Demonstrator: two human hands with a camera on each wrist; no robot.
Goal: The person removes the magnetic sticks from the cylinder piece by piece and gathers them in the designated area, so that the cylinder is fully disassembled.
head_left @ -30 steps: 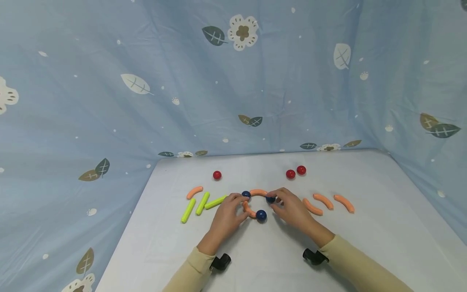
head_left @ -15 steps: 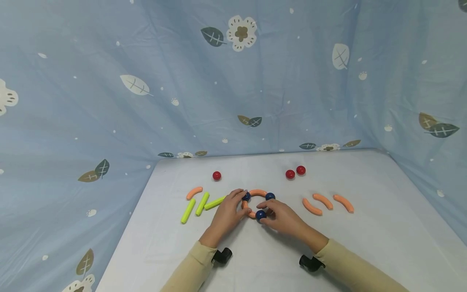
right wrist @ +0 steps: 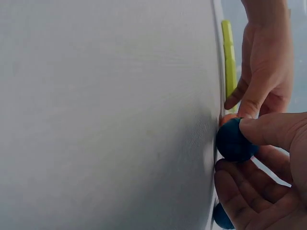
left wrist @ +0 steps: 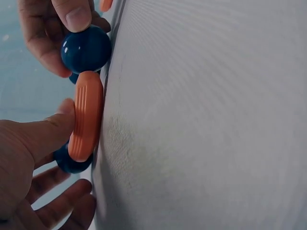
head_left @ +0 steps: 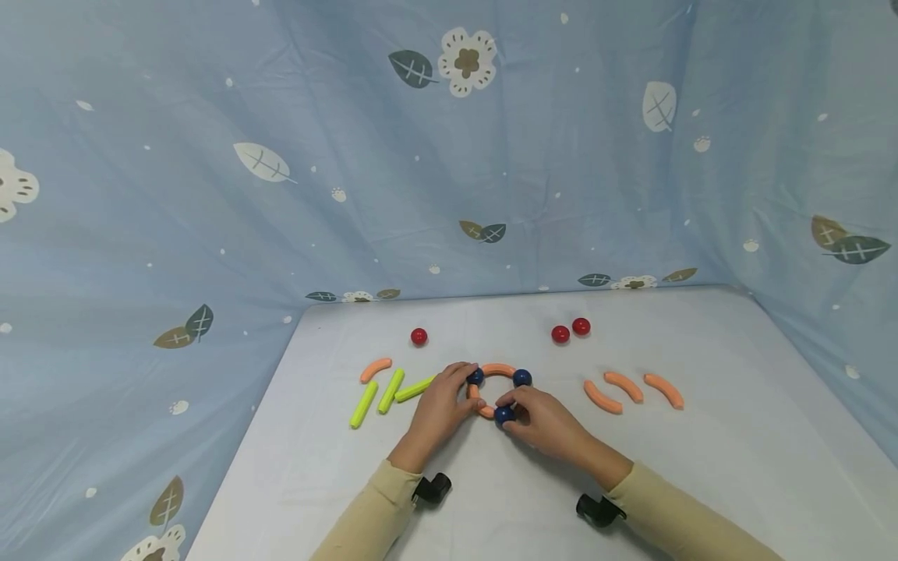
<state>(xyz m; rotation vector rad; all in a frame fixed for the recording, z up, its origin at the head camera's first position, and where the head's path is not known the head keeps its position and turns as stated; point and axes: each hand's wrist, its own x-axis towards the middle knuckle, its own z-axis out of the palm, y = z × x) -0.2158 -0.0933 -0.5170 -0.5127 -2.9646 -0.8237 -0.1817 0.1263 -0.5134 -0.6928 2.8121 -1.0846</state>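
Two orange curved rods and three blue balls form a partial ring on the table. My left hand holds the near-left curved rod with the thumb on its side, fingers around the far-left blue ball. My right hand pinches the near blue ball between thumb and fingers, against the end of that rod. The far curved rod spans from the far-left ball to the right blue ball. Between the right ball and the near ball, the ring has a gap.
Left of the ring lie yellow-green straight rods and another orange curved rod. Several orange pieces, including a curved rod, lie at right. A red ball and two more red balls sit toward the back of the white table.
My right hand has moved from the right blue ball toward me and left, and now pinches the near one. The left hand has barely shifted at the ring.
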